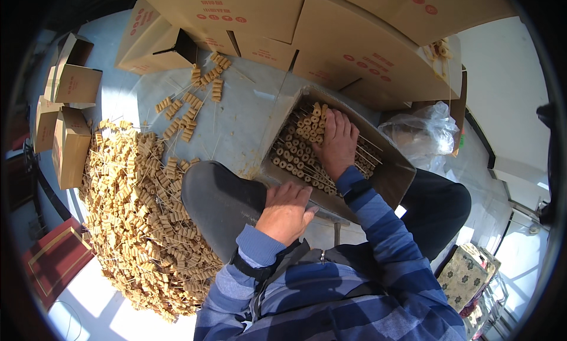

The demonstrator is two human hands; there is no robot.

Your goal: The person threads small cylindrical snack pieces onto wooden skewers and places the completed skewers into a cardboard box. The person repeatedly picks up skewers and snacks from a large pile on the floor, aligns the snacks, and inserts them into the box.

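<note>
Open box: in the head view, the brown open box [394,177] sits right of the frame's centre between the person's knees, probably so that both hands can get into it without a stretch.
Skewered pieces: the tan ring-shaped pieces on sticks [289,158] lie in the box in close rows, many ring ends facing up and thin sticks showing toward the right; lying alike like this, they likely pack more tightly.
Heap: a big loose heap of the same skewered pieces [136,217] covers the left of the frame beside the left knee [220,187], perhaps left there for easy reach (its sticks point every way).
Small scatter: a few skewered bunches [188,107] lie on the floor at upper centre-left.
Cartons: large printed cartons [348,45] fill the top of the frame, with a clear plastic bag [422,128] at upper right.
Right hand: the right hand [338,141] is palm down over the top rows, fingers toward the top of the frame, thumb spread left; it touches the pieces, though whether it grips any cannot be told.
Left hand: the left hand [284,214] lies by the left knee and the box's near edge, fingers loosely bent; no piece shows in it, and whether it clasps the rim cannot be told.
</note>
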